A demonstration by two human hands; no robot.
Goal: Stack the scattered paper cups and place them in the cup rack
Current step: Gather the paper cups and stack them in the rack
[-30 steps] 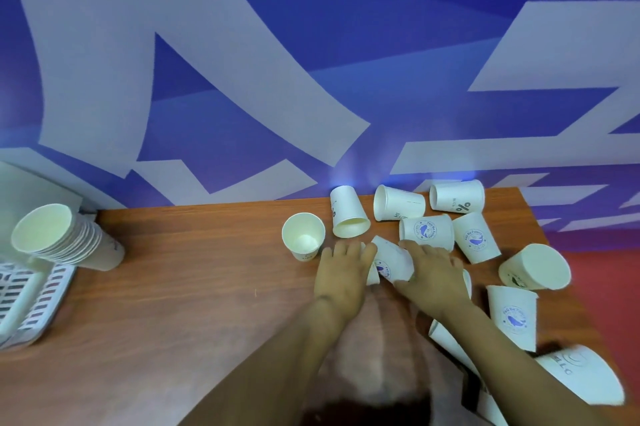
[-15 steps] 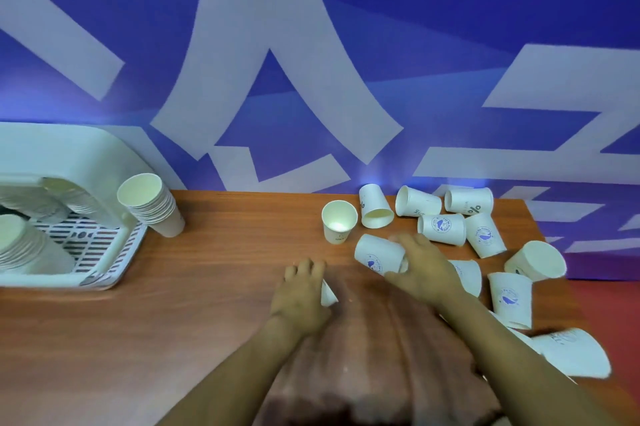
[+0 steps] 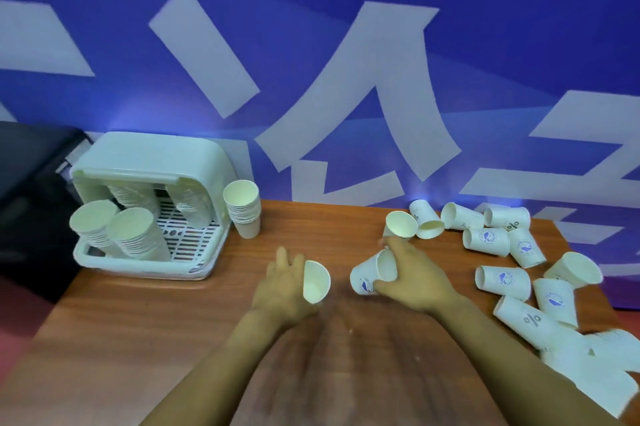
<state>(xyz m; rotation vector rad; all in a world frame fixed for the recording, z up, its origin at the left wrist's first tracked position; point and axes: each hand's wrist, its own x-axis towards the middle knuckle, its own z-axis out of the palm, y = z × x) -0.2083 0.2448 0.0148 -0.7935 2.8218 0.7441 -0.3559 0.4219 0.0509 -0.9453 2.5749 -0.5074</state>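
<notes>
White paper cups fill the head view, two of them in the person's hands above a brown wooden table (image 3: 138,315). The left hand (image 3: 280,290) has its fingers curled round one cup (image 3: 316,282), whose open mouth faces toward the right hand. The right hand (image 3: 412,278) grips a second cup (image 3: 372,271) by its side, fingers wrapped over the top and thumb below; that cup lies tilted, its printed base pointing toward the left hand and its mouth partly covered by the fingers. The two held cups are near each other but apart.

Just beyond the right fingertips stands another cup (image 3: 401,225), tilted with its mouth open to the camera. Farther out past the right fingers and off to their right lie the scattered cups (image 3: 504,282), most on their sides, several touching, some printed with a blue emblem and some with a percent sign.

Well beyond the left fingertips and to their left sits the pale cup rack (image 3: 149,162), holding several stacks of cups (image 3: 130,235). One more stack (image 3: 244,207) stands upright on the table just beside the rack, on the side nearer the left hand. Behind everything hangs a blue wall (image 3: 485,27) with large white shapes.
</notes>
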